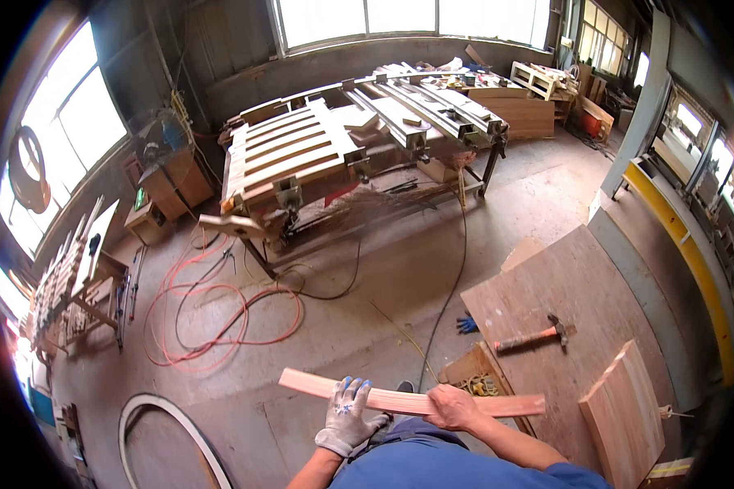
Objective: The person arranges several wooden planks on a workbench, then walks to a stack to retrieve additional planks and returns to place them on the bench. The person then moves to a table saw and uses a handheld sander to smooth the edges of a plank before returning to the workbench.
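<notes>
A reddish wooden strip (405, 401) lies level across the front of my body, held in both hands. My left hand (348, 413), in a pale work glove with blue fingertips, is closed over it left of the middle. Bare and without a glove, my right hand (453, 407) grips the strip right of the middle. The strip's right end reaches over the edge of a plywood-topped bench (579, 281). On that bench lies a claw hammer (538, 333) with an orange handle. Glued wooden boards (625, 416) stand tilted at its near right side.
A clamping frame (359, 155) holding pale slats stands ahead. Red hose (240, 338) and dark cable coil on the floor to the left. Near my left side lies a white-edged ring (151, 401). An open box (477, 371) and a blue glove (466, 324) sit beside the bench.
</notes>
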Demonstrator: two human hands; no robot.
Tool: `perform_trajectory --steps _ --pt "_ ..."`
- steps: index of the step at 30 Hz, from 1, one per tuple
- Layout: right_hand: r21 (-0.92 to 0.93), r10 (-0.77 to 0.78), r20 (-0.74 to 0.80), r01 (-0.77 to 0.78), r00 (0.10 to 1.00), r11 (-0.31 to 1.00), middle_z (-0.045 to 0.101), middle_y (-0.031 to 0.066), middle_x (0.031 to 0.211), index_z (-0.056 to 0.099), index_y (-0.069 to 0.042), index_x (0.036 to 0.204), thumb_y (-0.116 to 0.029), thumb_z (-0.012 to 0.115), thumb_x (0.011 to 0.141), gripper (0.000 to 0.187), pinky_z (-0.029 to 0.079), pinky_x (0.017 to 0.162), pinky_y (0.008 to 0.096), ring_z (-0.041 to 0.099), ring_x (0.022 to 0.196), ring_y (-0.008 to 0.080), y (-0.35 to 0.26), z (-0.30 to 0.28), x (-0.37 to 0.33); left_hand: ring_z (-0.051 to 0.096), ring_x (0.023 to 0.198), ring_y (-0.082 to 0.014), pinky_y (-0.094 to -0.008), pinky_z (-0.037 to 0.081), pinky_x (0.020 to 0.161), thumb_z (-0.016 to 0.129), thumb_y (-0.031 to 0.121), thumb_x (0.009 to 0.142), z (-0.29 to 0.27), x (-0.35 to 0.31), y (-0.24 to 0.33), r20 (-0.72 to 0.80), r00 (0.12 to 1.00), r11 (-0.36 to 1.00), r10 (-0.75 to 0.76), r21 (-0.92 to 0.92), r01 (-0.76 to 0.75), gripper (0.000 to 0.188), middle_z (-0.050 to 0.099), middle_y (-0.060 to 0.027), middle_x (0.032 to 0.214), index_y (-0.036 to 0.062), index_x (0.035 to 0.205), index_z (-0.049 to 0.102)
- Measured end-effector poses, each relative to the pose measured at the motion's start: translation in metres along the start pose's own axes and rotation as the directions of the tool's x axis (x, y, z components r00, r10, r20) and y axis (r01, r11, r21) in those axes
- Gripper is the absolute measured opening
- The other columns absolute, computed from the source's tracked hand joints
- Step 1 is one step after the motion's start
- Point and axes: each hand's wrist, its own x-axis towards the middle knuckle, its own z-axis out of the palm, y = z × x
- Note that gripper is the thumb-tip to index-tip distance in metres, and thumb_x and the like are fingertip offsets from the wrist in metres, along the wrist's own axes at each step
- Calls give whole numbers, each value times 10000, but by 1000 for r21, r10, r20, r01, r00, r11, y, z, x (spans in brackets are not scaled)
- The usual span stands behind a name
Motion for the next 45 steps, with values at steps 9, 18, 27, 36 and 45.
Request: perform_trajectory --steps 9,18,27,36,45 --pt "-120 -316 143 333 938 935 647 140 1010 614 -49 977 -205 705 748 291 517 878 405 645 996 307 28 -110 221 574 1241 -320 -471 410 1079 883 427 659 -18 176 -66 188 978 991 -91 118 70 825 642 -131 1276 110 1354 571" --pt "-196 -339 -182 303 923 932 666 102 1062 643 -75 1119 -205 768 707 450 444 1032 455 640 1059 294 117 -166 380 681 1013 -327 -445 531 896 870 447 651 -7 371 -125 165 977 990 -138 -8 141 570 714 -125 1047 114 1083 701" --pt "-213 5 -307 -74 952 974 608 131 1329 614 -77 1309 -273 893 643 749 297 1197 515 511 1335 301 193 -259 519 681 997 -322 -445 534 899 887 463 623 -12 624 -180 273 960 997 57 -63 -42 616 711 -128 1032 100 1085 703" --pt "-330 136 -420 -290 897 898 605 165 1340 617 -63 1328 -119 735 753 590 281 1198 533 504 1342 332 297 -320 584 674 1026 -303 -422 505 931 785 355 717 1 795 -141 395 907 989 145 -31 -145 459 704 -108 1058 112 1092 679" --pt "-277 53 -523 -228 850 933 540 211 1430 573 -51 1370 -137 737 725 671 266 1215 529 446 1404 374 442 -413 633 693 1032 -333 -441 542 910 862 475 673 49 938 -72 366 930 999 -36 7 36 630 713 -147 1101 96 1139 669"
